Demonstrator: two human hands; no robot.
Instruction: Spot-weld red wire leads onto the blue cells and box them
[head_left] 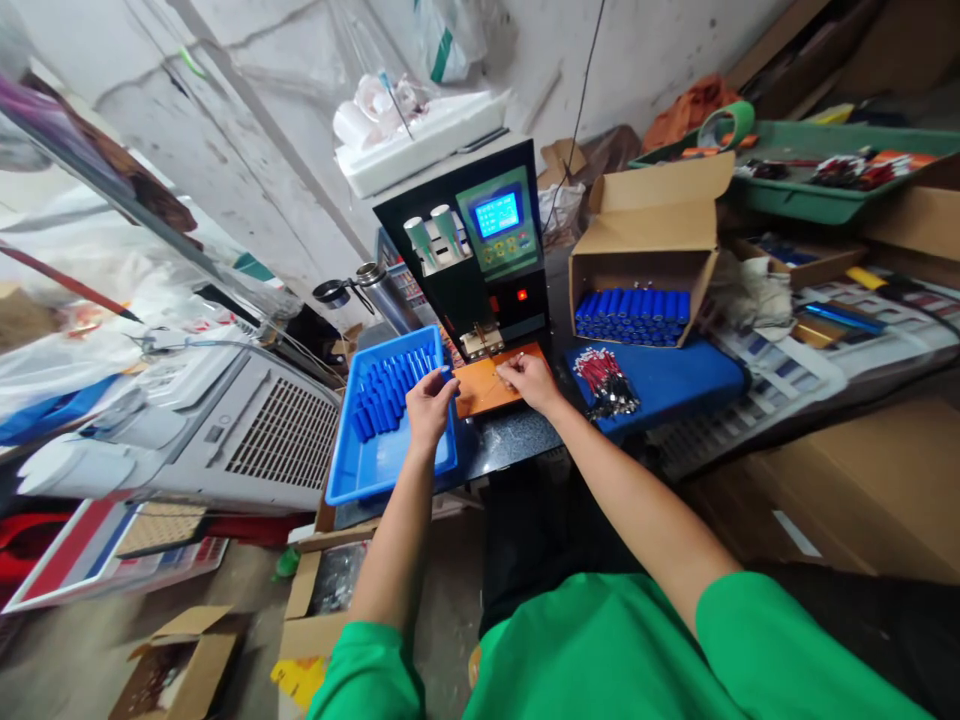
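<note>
My left hand (429,408) is closed at the right rim of a blue tray (390,478), with the end of a blue cylindrical battery cell (447,374) showing at its fingertips. Across the orange board (480,393), my right hand (531,380) is pinched over something small and thin that I cannot make out. Just beyond both hands are the electrodes (481,342) of a black spot welder (442,290) with a lit blue display (496,214). Rows of blue battery cells (386,395) lie in the tray.
Right of the welder, an open cardboard box (645,268) holds stacked blue cells. A bundle of red and black wire leads (607,382) lies on a blue surface (679,378). Behind the tray stands a steel flask (386,297). A green tray (814,205) sits at the far right.
</note>
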